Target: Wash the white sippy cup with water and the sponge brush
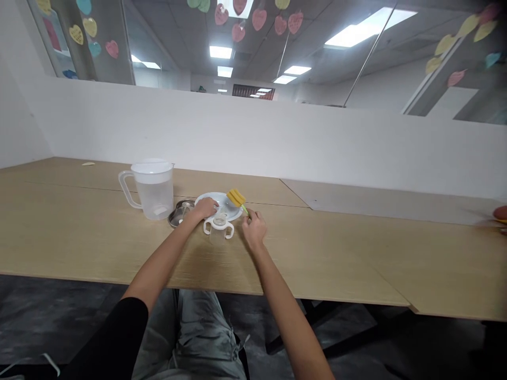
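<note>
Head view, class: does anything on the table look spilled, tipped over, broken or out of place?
Nothing looks plainly spilled, tipped or broken: the pitcher and two-handled bottle stand upright. One small pale piece looks stray: it lies at the back left of the table, apart from both; I cannot tell what it is.

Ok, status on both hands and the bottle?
Right hand holding sponge brush. Left hand at white plate. Bottle upright, hiding part of plate's near edge.

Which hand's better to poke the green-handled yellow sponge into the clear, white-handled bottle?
Right hand, probably: it holds the sponge near the bottle; the left hand is at the white plate.
</note>
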Tool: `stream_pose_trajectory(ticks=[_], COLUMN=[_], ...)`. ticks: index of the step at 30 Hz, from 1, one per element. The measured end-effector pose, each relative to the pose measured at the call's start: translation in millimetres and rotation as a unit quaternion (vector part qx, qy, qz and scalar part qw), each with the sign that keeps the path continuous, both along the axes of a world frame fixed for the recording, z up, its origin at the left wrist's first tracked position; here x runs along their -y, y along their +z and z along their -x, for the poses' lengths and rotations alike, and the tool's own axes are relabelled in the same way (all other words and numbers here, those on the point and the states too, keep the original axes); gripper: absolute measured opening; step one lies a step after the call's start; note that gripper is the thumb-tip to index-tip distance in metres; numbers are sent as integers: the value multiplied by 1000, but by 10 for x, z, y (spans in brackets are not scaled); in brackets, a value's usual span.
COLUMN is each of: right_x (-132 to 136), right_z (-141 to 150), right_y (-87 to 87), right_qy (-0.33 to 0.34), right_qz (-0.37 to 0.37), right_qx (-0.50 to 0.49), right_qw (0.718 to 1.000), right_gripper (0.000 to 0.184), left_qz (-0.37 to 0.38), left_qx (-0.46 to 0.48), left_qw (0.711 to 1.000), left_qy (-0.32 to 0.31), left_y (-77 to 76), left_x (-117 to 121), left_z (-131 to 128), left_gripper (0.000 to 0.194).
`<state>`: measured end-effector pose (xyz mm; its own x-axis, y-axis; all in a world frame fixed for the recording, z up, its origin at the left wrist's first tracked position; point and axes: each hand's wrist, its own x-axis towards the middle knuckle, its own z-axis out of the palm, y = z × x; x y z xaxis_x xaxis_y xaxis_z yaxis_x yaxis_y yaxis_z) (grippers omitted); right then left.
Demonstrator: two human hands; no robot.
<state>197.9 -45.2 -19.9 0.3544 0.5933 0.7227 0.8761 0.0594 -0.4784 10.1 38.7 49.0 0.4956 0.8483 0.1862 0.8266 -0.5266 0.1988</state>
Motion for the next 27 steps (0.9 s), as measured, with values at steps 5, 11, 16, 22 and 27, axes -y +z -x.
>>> stream_pose_trajectory(ticks=[5, 11, 16, 22, 27], right_x=[18, 46, 53, 63, 57], right_z=[17, 21, 52, 86, 60], right_y=[25, 55, 59, 46, -5], right_qy=[-5, -3, 3, 65, 119], right_qz=[12, 26, 7, -63, -85], right_qx=[-5, 5, 5, 46, 107], right_qw=[1000, 1000, 1000, 995, 983], right_gripper=[37, 36, 36, 34, 32], left_qz=[-3, -35, -108, 34, 111], left_qx=[-8, 30, 274, 599, 646], left_qw=[998, 994, 955, 799, 751], left_qy=[62, 97, 49, -46, -83], left_y=[-4, 37, 33, -126, -185], left_x=[-52, -19, 135, 273, 299], left_z=[-97, -102, 136, 272, 219], left_gripper=[26, 36, 31, 25, 36])
